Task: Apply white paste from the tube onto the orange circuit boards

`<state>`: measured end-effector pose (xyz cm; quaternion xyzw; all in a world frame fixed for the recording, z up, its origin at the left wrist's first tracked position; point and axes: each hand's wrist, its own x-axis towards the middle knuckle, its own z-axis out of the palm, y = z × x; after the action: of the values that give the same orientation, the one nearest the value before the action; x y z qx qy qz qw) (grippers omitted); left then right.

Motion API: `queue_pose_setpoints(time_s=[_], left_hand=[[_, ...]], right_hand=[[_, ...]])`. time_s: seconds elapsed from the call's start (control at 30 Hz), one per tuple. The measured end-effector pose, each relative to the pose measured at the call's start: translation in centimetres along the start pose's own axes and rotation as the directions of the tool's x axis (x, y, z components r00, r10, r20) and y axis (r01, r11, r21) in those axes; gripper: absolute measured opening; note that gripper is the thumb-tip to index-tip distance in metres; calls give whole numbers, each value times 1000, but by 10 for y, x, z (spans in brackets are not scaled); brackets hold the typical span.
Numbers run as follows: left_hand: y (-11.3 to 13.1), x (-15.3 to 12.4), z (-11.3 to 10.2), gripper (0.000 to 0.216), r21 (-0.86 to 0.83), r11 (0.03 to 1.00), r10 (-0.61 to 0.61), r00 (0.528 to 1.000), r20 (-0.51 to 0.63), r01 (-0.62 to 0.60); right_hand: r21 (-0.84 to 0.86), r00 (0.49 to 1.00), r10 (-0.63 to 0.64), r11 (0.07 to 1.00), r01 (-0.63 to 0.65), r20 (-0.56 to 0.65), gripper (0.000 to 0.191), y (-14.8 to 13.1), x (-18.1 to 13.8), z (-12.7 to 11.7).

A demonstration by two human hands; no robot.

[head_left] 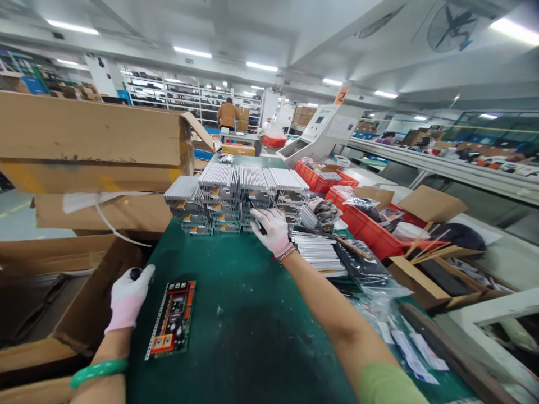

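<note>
My right hand [273, 229], in a white glove, is closed round a slim black pen-like tool [261, 228]. It reaches to the front of several stacked silver finned metal housings [255, 180] on the green table; whether the tool touches them I cannot tell. My left hand [131, 294], gloved too, is closed at the table's left edge. A small black rounded object [136, 274] shows between its fingers; the rest of it is hidden. Right of that hand, a circuit board [173, 318] with orange and black parts and a metal strip along one side lies flat on the table.
Large cardboard boxes [88, 134] stand on the left, with an open carton [80, 314] below. Right of the stack lie silver finned strips [318, 255] and plastic bags [364, 269]. Red bins [362, 224] line the right side. A person [228, 114] stands far behind.
</note>
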<state>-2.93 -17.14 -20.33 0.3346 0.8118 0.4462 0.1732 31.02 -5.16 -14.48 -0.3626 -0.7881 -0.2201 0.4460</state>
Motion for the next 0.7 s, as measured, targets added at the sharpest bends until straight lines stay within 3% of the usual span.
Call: queue_pose_setpoints(time_s=[0.33,0.43,0.7], left_hand=[[6,-3,-3,42,36,999,21,999,25,-22],[11,-5,-5,41,40,999,15,999,33,-17],[15,-7,-7,39,48,999,8,999,39,-10]], right_hand=[[9,982,31,1000,-30,-189,23,21,-20,-33],[-16,971,20,1000,-24,-240,23,27,-21,-34],[-38,971,17,999,-27,-236,23,27,-22,-30]])
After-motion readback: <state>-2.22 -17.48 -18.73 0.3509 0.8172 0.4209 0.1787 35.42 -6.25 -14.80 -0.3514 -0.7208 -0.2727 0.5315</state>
